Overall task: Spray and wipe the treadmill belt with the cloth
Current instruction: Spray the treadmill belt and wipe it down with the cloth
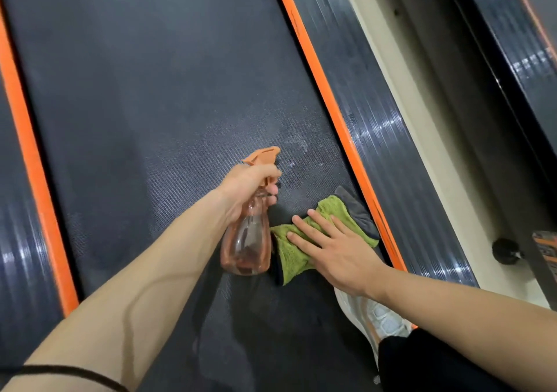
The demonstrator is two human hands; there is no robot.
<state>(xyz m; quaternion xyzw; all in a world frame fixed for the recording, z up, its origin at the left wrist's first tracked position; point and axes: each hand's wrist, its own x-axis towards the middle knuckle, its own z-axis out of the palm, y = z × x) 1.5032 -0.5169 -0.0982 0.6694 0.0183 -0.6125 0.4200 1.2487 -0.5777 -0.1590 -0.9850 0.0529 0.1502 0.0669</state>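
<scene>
The dark treadmill belt (144, 96) fills the view, with a pale wet patch of spray ahead of the bottle. My left hand (247, 186) grips the neck of a clear orange spray bottle (247, 241), fingers curled at the trigger, nozzle pointing forward. Just right of the bottle lies a green and grey cloth (291, 256) on the belt. My right hand (334, 250) presses flat on the cloth with straight fingers, close to the belt's right edge.
Orange strips (328, 96) and ribbed dark side rails (385, 138) border the belt on both sides. A white shoe (373, 316) stands on the belt under my right forearm. A pale floor gap and a second machine lie to the right.
</scene>
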